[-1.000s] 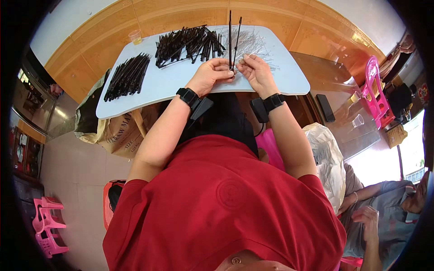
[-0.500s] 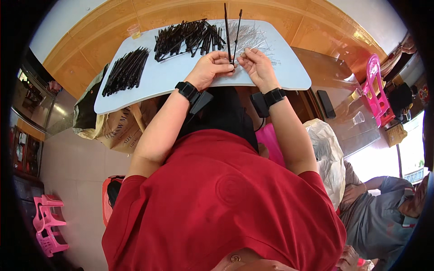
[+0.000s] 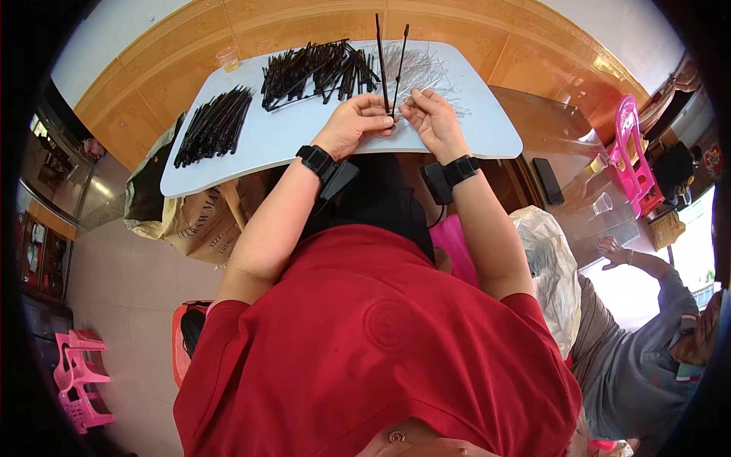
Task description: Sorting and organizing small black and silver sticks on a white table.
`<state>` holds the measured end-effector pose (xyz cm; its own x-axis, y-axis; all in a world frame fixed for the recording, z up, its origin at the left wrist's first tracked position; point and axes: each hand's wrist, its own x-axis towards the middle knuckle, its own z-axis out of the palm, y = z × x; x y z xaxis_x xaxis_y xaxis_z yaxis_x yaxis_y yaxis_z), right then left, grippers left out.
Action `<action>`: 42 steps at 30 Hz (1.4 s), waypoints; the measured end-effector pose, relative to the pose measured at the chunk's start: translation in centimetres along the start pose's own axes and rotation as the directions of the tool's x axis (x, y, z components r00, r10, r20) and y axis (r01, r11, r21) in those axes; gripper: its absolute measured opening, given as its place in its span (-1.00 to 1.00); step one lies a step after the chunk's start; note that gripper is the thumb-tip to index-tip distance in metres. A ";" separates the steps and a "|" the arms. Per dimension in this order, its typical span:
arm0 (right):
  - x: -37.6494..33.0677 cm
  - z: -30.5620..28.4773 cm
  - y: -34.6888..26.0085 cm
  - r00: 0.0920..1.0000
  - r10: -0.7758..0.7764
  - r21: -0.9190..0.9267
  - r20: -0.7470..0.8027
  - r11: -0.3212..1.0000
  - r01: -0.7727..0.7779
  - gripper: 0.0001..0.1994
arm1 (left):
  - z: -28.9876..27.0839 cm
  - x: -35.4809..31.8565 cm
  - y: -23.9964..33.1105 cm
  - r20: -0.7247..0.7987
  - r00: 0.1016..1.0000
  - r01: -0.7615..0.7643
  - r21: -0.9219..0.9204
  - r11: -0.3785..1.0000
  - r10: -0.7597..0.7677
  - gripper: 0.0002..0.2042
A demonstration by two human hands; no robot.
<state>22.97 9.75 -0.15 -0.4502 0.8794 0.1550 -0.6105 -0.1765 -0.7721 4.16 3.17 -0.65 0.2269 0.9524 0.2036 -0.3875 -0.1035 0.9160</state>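
Note:
Over the near edge of the white table (image 3: 487,133), my left hand (image 3: 355,128) is closed, its thumb and fingers pinching the lower end of two thin black sticks (image 3: 380,57) that stand up in a narrow V. Close beside it, my right hand (image 3: 432,122) has thumb and forefinger pressed together; a thin pale piece seems to be at the tips, too small to name. Behind the right hand lies a spread of thin clear strands (image 3: 435,75). A loose heap of black sticks (image 3: 308,70) is beyond my left hand, and a tidier row of black sticks (image 3: 215,126) lies at the left.
A plastic cup (image 3: 227,59) stands at the table's far left corner. Right of the table, a brown glossy surface (image 3: 548,126) holds a phone (image 3: 548,181) and cups. A paper bag (image 3: 202,225) sits below left, a pale plastic bag (image 3: 554,266) right. Another person (image 3: 640,365) is at the lower right.
My right thumb and forefinger have closed together, while my left hand keeps its grip on the black sticks. The other person has stretched an arm toward the brown surface.

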 end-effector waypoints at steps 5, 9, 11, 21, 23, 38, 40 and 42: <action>0.0 -0.2 0.0 1.000 0.000 0.004 0.003 1.000 0.000 -0.89 | 0.2 -0.1 0.1 0.006 1.000 -0.001 0.001 1.000 0.001 -0.81; 0.0 -0.3 0.0 1.000 -0.003 0.012 0.015 1.000 0.003 -0.89 | 0.5 -0.2 0.2 0.004 1.000 -0.008 -0.001 1.000 0.008 -0.82; 0.0 -0.3 0.0 1.000 0.000 0.009 0.017 1.000 0.000 -0.89 | 0.5 -0.3 0.2 0.001 1.000 -0.011 -0.003 1.000 0.011 -0.82; 0.4 -0.2 0.1 1.000 0.007 0.001 -0.030 1.000 -0.007 -0.87 | 0.5 -0.3 0.2 0.010 0.999 -0.032 0.050 0.998 0.031 -0.80; 0.3 0.0 0.3 0.997 -0.040 -0.031 -0.059 0.999 0.039 -0.85 | 0.7 -0.3 0.3 0.007 0.999 -0.035 0.071 0.997 0.035 -0.80; -2.2 3.8 -0.6 0.907 -0.417 -0.547 -0.054 0.773 0.323 -0.74 | 0.8 -0.2 0.1 -0.132 0.991 0.008 0.245 0.970 0.025 -0.94; -2.3 4.2 -0.5 0.951 -0.309 -0.659 0.004 0.714 0.235 -0.73 | 0.6 -0.1 -0.3 -0.124 0.992 -0.004 0.252 0.968 0.037 -0.93; -2.3 4.3 -0.5 0.967 -0.255 -0.712 0.025 0.675 0.196 -0.72 | 0.8 -0.1 -0.2 -0.106 0.993 -0.024 0.266 0.964 0.054 -0.92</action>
<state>21.49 5.95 2.51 -0.2962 0.8839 0.3620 -0.0366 0.3682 -0.9290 4.95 2.83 -0.61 0.1098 0.9704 0.2152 -0.1411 -0.1991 0.9698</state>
